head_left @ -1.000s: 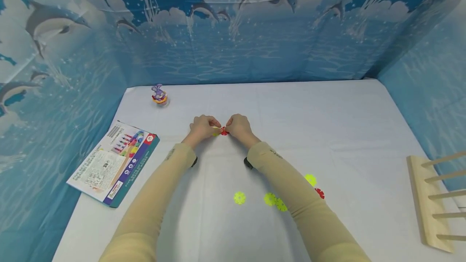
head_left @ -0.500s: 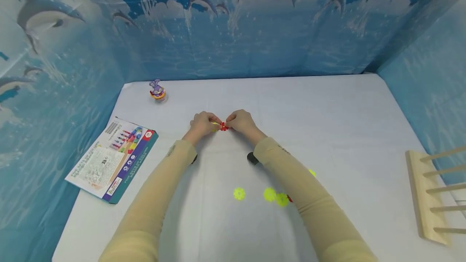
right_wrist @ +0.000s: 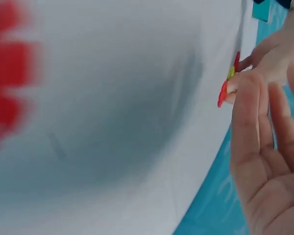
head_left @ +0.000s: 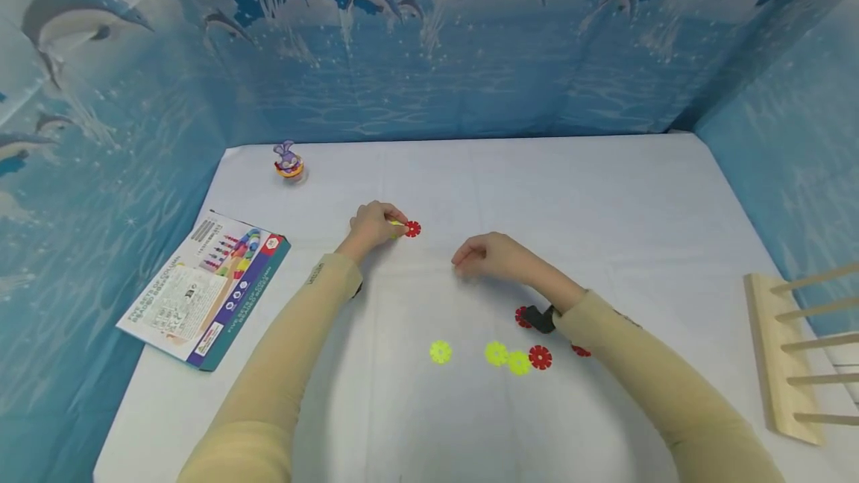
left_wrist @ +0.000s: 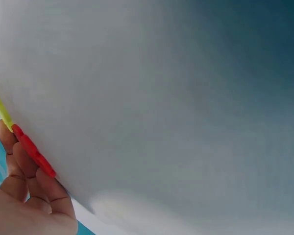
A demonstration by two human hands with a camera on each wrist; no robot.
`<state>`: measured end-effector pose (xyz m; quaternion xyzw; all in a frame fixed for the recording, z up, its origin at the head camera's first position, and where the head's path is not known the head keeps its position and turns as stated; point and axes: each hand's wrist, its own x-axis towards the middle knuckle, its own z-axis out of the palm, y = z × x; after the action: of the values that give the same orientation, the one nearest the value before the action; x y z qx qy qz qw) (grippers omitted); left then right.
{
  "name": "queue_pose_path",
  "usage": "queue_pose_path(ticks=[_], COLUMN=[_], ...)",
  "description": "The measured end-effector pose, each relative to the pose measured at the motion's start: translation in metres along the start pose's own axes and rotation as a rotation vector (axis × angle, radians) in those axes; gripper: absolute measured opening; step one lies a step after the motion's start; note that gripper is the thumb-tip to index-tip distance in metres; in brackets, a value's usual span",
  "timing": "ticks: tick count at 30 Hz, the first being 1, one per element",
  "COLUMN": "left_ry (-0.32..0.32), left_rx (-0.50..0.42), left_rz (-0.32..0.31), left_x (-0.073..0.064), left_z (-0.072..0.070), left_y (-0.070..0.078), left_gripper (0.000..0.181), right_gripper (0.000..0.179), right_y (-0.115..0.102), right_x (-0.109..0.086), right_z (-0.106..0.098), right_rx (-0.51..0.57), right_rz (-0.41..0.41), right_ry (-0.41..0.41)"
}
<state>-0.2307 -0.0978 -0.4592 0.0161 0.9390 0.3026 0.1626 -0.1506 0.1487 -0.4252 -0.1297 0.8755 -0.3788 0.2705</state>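
My left hand [head_left: 373, 226] pinches a small row of notched interlocking discs low over the white table. A red disc [head_left: 413, 229] sticks out past the fingertips, joined to a yellow disc [left_wrist: 1, 108] that the fingers partly cover. In the right wrist view another red disc [right_wrist: 237, 60] shows on the yellow one's far side. My right hand [head_left: 496, 256] is apart from the row, its fingers loosely bent and holding nothing. Below it, a red disc [head_left: 520, 317] lies partly behind the black wrist camera.
Near the front lie yellow discs [head_left: 441, 352] and a red disc [head_left: 540, 357]; another red disc [head_left: 581, 351] is partly under the right sleeve. A flat box [head_left: 208, 289] lies at left, a purple rabbit toy [head_left: 289, 162] behind it. A wooden peg rack [head_left: 781, 360] stands at right.
My right hand has let go of the red disc and moved right and toward the front. The left hand keeps its pinch in nearly the same place. Red discs formerly behind the right sleeve now show.
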Motion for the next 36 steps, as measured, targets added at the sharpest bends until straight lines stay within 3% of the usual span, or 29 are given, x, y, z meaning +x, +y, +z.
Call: queue_pose_path(ticks=[8,14,21,36], left_ry=[-0.007,-0.021,-0.018,-0.020], left_rx=[0.012,0.002,0.004,-0.014], left_rz=[0.008,0.016,0.019,0.020], left_x=[0.000,-0.001,-0.004,-0.005], left_z=[-0.001,0.000,-0.001,-0.003], left_y=[0.001,-0.001,0.002,0.002], left_gripper=[0.014,0.014,0.014,0.014], right_gripper=[0.018,0.021,0.024,0.024], right_y=[0.023,0.032,0.038,0.033], right_x=[-0.062,-0.088,-0.091,-0.092], right_z=[0.014,0.033,0.044,0.057], right_rx=[0.014,-0.026,-0.113,-0.175], right_rz=[-0.087,-0.119,-0.137,-0.121], right_ry=[-0.115,-0.114,-0.055,-0.035])
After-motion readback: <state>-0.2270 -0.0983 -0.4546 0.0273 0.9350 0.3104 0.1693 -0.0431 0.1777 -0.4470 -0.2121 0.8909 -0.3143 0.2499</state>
